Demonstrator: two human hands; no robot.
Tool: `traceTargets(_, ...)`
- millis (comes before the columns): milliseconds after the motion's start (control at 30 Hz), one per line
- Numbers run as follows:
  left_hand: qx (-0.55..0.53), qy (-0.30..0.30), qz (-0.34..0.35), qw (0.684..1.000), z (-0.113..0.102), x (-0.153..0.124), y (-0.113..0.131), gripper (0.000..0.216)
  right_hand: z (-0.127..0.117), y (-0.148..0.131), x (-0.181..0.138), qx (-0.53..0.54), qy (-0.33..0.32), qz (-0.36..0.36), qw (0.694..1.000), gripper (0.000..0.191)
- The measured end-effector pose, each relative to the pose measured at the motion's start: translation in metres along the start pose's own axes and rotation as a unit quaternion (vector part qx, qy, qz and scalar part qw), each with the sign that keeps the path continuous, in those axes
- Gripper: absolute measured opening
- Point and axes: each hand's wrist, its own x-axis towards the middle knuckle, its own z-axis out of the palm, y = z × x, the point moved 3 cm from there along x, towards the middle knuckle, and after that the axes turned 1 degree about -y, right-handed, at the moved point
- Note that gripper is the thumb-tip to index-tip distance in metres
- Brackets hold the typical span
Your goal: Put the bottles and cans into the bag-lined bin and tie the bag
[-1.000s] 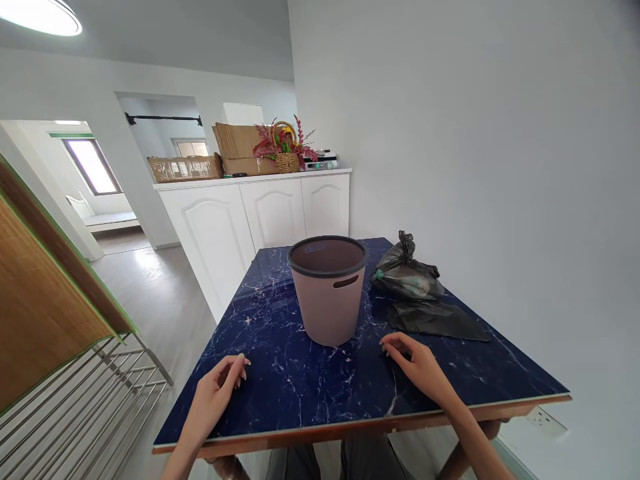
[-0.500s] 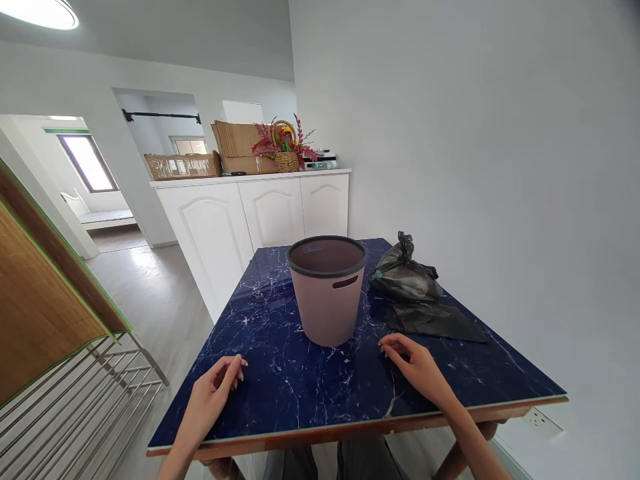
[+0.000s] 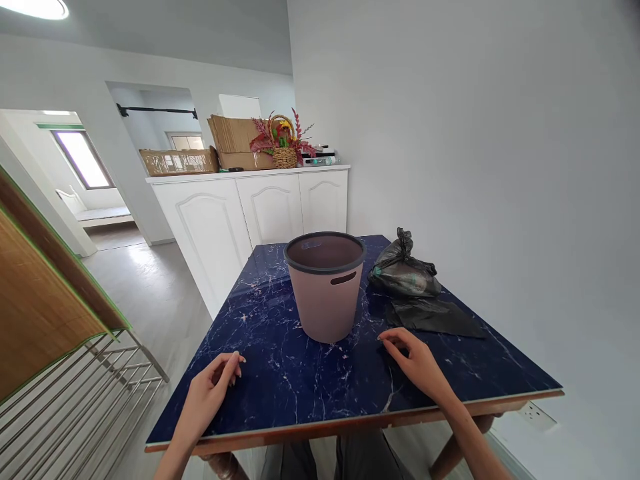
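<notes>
A pinkish-brown trash can [image 3: 325, 303] with a dark rim and an oval handle slot stands upright on the blue marbled table [image 3: 290, 393]. My left hand [image 3: 213, 390] rests on the table to the front left of it, loosely curled with nothing in it. To the front right lies my right hand [image 3: 413, 360], fingers slightly bent and also holding nothing. Nearest to that hand is a flat, folded black plastic bag [image 3: 435, 317]. Behind this bag sits a knotted black plastic bag [image 3: 405, 270] with something bulky inside.
A white cabinet [image 3: 270, 207] stands beyond the table, carrying cardboard boxes [image 3: 233, 141] and a flower basket [image 3: 285, 157]. The wall [image 3: 465, 167] runs along the right side. On the left is a metal rack [image 3: 75, 407] beside a brown, green-edged panel [image 3: 45, 287].
The camera view has shifted very slightly, so everything appears a little higher and farther left. Both hands and the things on the table keep their places.
</notes>
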Motion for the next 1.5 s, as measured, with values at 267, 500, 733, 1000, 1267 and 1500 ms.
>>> traceTargets(267,0.005,0.001,0.005,1.0,0.001,0.001,-0.003,0.063,0.008,0.029,-0.002,-0.242,0.119,-0.051,0.962,0.044)
traceTargets(500,-0.002,-0.003,0.004,1.0,0.001,0.0,0.001,0.062,0.014,0.043,0.002,-0.337,0.159,0.028,0.928,0.059)
traceTargets(733,0.002,0.002,0.009,1.0,0.0,-0.001,0.002,0.061,0.014,0.055,0.004,-0.273,0.174,0.033,0.946,0.068)
traceTargets(1000,-0.003,0.0,0.017,1.0,0.0,0.0,0.0,0.059,0.008,0.042,0.0,-0.214,0.132,0.017,0.968,0.062)
traceTargets(1267,0.005,-0.001,0.002,1.0,0.0,0.002,-0.004,0.062,0.007,0.007,-0.016,-0.112,0.088,0.009,0.99,0.041)
traceTargets(1500,0.029,-0.009,0.001,1.0,0.001,0.003,-0.001,0.066,0.005,-0.06,-0.024,0.159,0.078,0.103,0.979,0.053)
